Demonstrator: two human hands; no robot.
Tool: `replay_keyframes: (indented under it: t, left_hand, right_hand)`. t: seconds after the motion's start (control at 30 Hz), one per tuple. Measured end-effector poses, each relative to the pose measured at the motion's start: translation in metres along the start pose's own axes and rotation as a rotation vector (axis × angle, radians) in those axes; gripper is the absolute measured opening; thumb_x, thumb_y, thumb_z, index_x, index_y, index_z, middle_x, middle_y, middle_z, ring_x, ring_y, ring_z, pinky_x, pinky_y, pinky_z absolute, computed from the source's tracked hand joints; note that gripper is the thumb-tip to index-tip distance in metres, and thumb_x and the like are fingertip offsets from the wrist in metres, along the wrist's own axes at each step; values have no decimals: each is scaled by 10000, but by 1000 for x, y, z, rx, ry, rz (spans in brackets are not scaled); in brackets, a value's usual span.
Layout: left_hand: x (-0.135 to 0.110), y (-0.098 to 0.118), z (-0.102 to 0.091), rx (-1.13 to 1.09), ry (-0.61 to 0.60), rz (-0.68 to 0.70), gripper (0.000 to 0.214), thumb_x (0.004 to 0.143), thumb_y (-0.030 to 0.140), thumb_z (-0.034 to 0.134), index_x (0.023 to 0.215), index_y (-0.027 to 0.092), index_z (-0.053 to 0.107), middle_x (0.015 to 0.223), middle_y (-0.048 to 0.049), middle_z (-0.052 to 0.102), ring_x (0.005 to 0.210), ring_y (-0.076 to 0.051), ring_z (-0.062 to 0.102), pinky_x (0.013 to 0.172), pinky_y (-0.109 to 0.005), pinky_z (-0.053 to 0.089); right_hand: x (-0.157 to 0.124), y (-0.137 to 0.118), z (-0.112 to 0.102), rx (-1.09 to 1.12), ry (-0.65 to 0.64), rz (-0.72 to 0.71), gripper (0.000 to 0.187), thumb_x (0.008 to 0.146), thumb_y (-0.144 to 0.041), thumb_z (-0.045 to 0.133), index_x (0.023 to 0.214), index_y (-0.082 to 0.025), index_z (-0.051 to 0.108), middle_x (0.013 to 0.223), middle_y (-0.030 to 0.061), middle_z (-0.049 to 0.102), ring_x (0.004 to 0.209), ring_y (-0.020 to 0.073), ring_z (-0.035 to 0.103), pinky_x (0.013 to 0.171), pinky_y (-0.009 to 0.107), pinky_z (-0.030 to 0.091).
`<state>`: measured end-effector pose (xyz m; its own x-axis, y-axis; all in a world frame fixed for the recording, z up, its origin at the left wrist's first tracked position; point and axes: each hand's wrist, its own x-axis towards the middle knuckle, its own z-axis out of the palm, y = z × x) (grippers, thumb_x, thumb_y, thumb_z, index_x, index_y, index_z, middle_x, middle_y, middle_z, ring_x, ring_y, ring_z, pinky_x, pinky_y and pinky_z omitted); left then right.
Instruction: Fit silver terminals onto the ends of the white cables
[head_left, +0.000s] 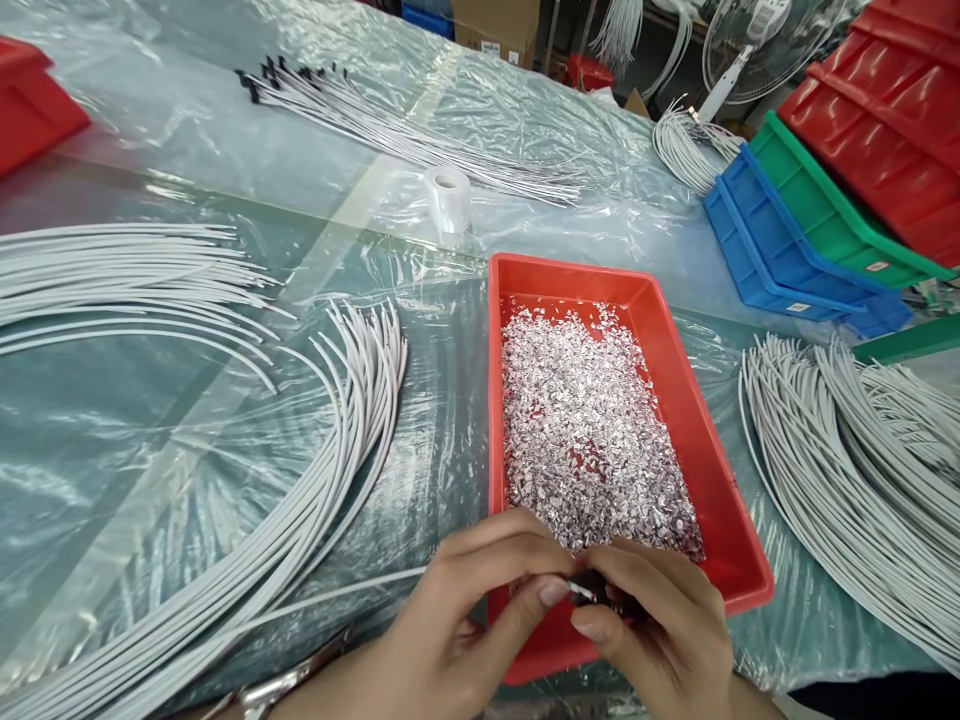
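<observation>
My left hand (480,610) is closed in a pinch on a thin white cable (360,583), which runs in from the left. The cable's end shows as a short pale tip between my two hands. My right hand (667,625) is closed close beside it, its fingers curled round something small and dark that I cannot make out. Both hands are over the near end of a red tray (716,500). Small shiny silver pieces (592,420) lie heaped across the tray's floor.
Bundles of white cables lie at left (300,520), far left (127,270) and right (840,480). Farther back are black-tipped cables (405,135) and a clear film roll (448,205). Blue bins (795,260), a green bin and red bins stack at right. Plastic sheeting covers the table.
</observation>
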<state>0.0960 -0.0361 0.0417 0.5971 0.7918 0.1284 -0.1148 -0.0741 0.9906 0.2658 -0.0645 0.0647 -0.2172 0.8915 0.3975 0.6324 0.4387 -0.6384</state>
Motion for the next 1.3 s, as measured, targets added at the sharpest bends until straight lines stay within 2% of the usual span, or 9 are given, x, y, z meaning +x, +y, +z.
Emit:
replay_keyframes:
  t: [0.27,0.63,0.9,1.3]
  left_hand:
    - [0,3,-1,-32,-4,-28,178,895,84,443,934,203,570,879,3,544,815,-95,528,725,-206,428]
    - [2,2,2,10,68,60,186,862,47,473,930,181,584,843,-7,563,776,-97,546,696,-196,444]
    - [0,2,4,43,104,98,167,850,41,489,916,161,586,835,-11,558,772,-91,546,692,-181,446]
    - [-1,3,4,194,149,206,147,830,16,505,906,121,573,800,-32,547,748,-115,527,651,-210,454]
  right_hand:
    - [2,-4,-3,-46,-4,-26,250,940,-379,424,828,-175,516,603,-3,606,488,102,575,426,209,419]
    - [2,-1,-3,-24,-33,-18,257,936,-391,432,843,-168,517,642,5,617,472,88,555,428,197,427]
    - [4,-1,-2,-26,-21,-21,239,938,-375,432,837,-175,514,584,-16,589,494,97,575,430,200,429]
    - [3,-5,-2,-73,-5,-56,250,941,-381,422,816,-181,505,548,-24,562,488,105,576,430,210,441]
